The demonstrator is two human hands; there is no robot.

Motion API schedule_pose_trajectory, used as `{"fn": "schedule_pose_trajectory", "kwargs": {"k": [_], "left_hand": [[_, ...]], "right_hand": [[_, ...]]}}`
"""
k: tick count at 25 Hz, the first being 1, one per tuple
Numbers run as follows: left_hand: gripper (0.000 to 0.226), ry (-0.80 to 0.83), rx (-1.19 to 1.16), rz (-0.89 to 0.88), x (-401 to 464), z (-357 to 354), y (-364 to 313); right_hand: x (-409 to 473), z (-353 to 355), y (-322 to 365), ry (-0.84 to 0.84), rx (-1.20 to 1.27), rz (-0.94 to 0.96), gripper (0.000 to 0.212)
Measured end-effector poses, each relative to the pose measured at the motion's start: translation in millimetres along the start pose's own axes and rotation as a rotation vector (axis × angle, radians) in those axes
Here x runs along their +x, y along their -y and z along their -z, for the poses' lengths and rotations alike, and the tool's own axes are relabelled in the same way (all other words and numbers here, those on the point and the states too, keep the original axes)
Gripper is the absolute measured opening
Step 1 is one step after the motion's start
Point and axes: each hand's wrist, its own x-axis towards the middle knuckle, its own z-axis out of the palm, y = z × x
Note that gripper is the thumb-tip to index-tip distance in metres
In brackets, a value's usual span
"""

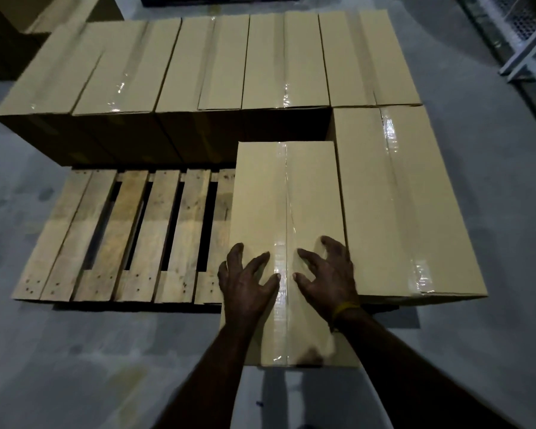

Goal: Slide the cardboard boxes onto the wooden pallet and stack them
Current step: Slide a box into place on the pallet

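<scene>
A long taped cardboard box point(260, 196) lies lengthwise on the wooden pallet point(118, 236), its near end sticking out over the pallet's front edge. My left hand point(246, 281) and my right hand point(328, 277) rest on its top near that end, fingers spread either side of the tape seam. A second box point(396, 196) lies flush against its right side. Behind them a row of several boxes point(198, 63) fills the pallet's far half.
Bare slats with dark gaps lie to the left of the box. Grey concrete floor point(75, 366) surrounds the pallet. More cardboard boxes point(19, 29) stand at the far left, and a metal rack frame point(526, 48) is at the far right.
</scene>
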Motion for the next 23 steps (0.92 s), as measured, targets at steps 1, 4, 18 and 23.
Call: {"fn": "schedule_pose_trajectory", "kwargs": {"k": [1, 4, 18, 23], "left_hand": [[0.05, 0.013, 0.005, -0.005, -1, -1, 0], [0.058, 0.144, 0.089, 0.014, 6, 7, -1], [0.094, 0.693, 0.511, -0.273, -87, 66, 31], [0.085, 0.549, 0.532, -0.301, -97, 62, 32]], "right_hand": [[-1, -3, 1, 0.033, -0.029, 0.057, 0.055], [-5, -7, 10, 0.095, -0.097, 0.109, 0.057], [-121, 15, -9, 0.453, -0.434, 0.154, 0.091], [-124, 10, -9, 0.359, -0.493, 0.226, 0.083]]}}
